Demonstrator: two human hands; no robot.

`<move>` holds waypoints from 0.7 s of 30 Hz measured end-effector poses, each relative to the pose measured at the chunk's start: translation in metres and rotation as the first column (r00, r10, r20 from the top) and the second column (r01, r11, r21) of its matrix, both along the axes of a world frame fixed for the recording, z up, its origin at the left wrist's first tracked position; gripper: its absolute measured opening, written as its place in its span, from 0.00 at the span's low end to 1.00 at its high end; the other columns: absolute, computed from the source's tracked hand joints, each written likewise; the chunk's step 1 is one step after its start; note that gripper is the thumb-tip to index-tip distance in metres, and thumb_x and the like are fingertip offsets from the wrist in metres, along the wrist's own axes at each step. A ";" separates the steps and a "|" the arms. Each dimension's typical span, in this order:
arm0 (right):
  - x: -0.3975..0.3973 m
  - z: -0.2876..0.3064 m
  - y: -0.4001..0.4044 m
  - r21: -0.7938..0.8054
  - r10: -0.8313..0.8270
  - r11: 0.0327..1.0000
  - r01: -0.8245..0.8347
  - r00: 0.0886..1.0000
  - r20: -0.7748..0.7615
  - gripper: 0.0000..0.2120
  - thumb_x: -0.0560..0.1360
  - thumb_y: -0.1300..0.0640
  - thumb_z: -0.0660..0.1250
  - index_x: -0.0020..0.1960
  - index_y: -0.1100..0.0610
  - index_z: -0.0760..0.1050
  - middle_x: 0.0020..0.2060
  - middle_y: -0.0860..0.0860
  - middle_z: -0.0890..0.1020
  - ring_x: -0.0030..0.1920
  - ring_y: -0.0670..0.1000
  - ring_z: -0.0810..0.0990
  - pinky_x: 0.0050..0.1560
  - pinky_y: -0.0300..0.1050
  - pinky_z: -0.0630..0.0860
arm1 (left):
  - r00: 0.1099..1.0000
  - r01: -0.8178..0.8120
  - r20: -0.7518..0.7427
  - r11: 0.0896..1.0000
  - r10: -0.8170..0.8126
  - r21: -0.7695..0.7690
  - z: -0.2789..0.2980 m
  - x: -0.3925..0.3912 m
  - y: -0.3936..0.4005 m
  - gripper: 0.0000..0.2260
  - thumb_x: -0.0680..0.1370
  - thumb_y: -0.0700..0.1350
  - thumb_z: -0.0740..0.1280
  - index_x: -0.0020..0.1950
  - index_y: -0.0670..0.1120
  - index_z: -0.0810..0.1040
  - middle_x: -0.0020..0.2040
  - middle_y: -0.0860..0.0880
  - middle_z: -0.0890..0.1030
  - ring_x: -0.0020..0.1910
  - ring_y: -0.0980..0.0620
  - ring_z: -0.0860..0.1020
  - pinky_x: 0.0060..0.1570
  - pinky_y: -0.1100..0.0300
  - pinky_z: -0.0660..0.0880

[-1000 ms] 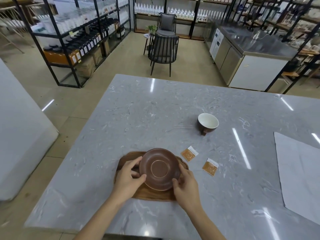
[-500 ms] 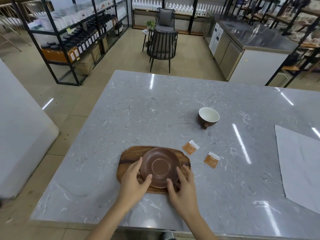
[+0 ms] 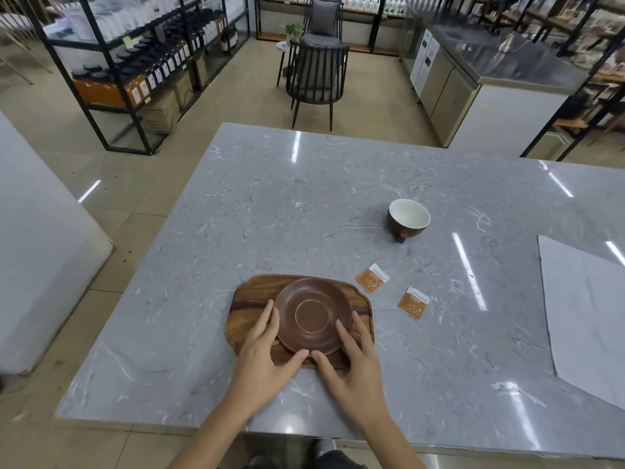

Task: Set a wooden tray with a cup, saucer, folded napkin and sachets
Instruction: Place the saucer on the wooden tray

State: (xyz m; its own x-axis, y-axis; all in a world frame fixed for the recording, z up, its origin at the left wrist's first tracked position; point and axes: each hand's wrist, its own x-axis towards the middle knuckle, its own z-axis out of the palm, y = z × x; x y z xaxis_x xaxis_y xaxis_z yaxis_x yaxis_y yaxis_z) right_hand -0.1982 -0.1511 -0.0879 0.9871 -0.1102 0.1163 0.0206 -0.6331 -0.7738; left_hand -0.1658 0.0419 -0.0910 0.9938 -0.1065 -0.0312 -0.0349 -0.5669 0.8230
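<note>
A brown saucer [image 3: 311,314] lies flat on the dark wooden tray [image 3: 250,296] near the table's front edge. My left hand [image 3: 263,363] holds the saucer's left rim, thumb at its near edge. My right hand [image 3: 351,370] holds the right rim the same way, fingers spread. A brown cup [image 3: 408,220] with a white inside stands on the table, farther back and to the right. Two orange sachets [image 3: 372,278] [image 3: 413,302] lie flat just right of the tray. A large white napkin [image 3: 588,316] lies unfolded at the table's right side.
The grey marble table [image 3: 304,214] ends at its left edge beside the tiled floor. Behind it stand a black chair [image 3: 316,76], black shelving with bottles [image 3: 135,62] at the left and a steel counter [image 3: 490,79] at the right.
Both hands lowered the saucer from a raised, tilted position down flat onto the tray. My fingers have spread out along its rim.
</note>
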 end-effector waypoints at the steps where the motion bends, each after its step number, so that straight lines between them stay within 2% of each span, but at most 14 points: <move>1: 0.000 0.000 0.000 0.005 0.001 1.000 -0.001 1.000 -0.001 0.33 0.74 0.43 0.75 0.76 0.52 0.71 0.81 0.48 0.60 0.80 0.45 0.59 0.74 0.39 0.63 | 1.000 -0.006 -0.003 1.000 0.006 -0.008 0.000 0.000 0.000 0.45 0.72 0.61 0.74 0.81 0.49 0.54 0.79 0.68 0.46 0.75 0.51 0.68 0.71 0.50 0.72; 4: -0.001 -0.001 0.001 0.004 0.007 1.000 -0.007 1.000 -0.009 0.34 0.75 0.41 0.73 0.76 0.51 0.70 0.81 0.47 0.58 0.80 0.43 0.57 0.75 0.38 0.62 | 1.000 -0.017 -0.003 0.999 0.017 -0.027 0.001 0.000 -0.001 0.45 0.72 0.60 0.75 0.81 0.49 0.55 0.75 0.74 0.44 0.73 0.52 0.70 0.69 0.53 0.74; 7: 0.000 -0.001 0.002 0.002 0.000 1.000 0.000 1.000 -0.009 0.34 0.75 0.42 0.73 0.76 0.53 0.70 0.81 0.46 0.57 0.80 0.43 0.57 0.74 0.36 0.61 | 1.000 -0.026 0.001 0.999 0.026 -0.029 0.001 0.000 -0.001 0.45 0.72 0.60 0.75 0.81 0.49 0.55 0.75 0.73 0.45 0.73 0.51 0.70 0.69 0.53 0.74; 11: 0.000 0.000 0.002 0.002 0.004 1.000 -0.004 1.000 -0.027 0.34 0.75 0.42 0.73 0.76 0.54 0.70 0.81 0.45 0.57 0.79 0.41 0.56 0.70 0.22 0.54 | 0.999 -0.036 -0.004 0.999 0.036 -0.020 0.002 -0.001 -0.001 0.46 0.71 0.60 0.75 0.81 0.50 0.54 0.78 0.67 0.47 0.72 0.51 0.71 0.68 0.55 0.75; 13: 0.000 0.000 0.002 0.004 0.006 1.000 -0.005 1.000 -0.030 0.34 0.75 0.42 0.73 0.77 0.55 0.70 0.81 0.46 0.57 0.79 0.40 0.55 0.69 0.19 0.52 | 0.999 -0.042 -0.009 0.999 0.041 -0.024 0.003 -0.001 -0.001 0.46 0.71 0.60 0.75 0.81 0.50 0.53 0.78 0.66 0.48 0.71 0.52 0.72 0.66 0.59 0.75; 17: 0.000 0.000 0.002 -0.005 0.003 1.000 -0.003 1.000 -0.030 0.34 0.75 0.42 0.73 0.77 0.54 0.70 0.81 0.46 0.57 0.79 0.41 0.56 0.69 0.20 0.52 | 0.999 -0.043 -0.026 0.998 0.042 -0.035 0.004 -0.001 -0.001 0.46 0.71 0.60 0.75 0.82 0.51 0.53 0.78 0.66 0.49 0.70 0.53 0.73 0.64 0.63 0.75; 21: 0.001 -0.002 0.004 -0.007 -0.004 1.000 0.003 1.000 -0.022 0.35 0.75 0.41 0.72 0.77 0.54 0.69 0.81 0.45 0.57 0.80 0.42 0.55 0.72 0.25 0.54 | 0.998 -0.048 -0.046 0.998 0.046 -0.041 0.006 -0.001 -0.001 0.47 0.71 0.60 0.75 0.82 0.52 0.53 0.78 0.67 0.48 0.64 0.56 0.75 0.57 0.71 0.72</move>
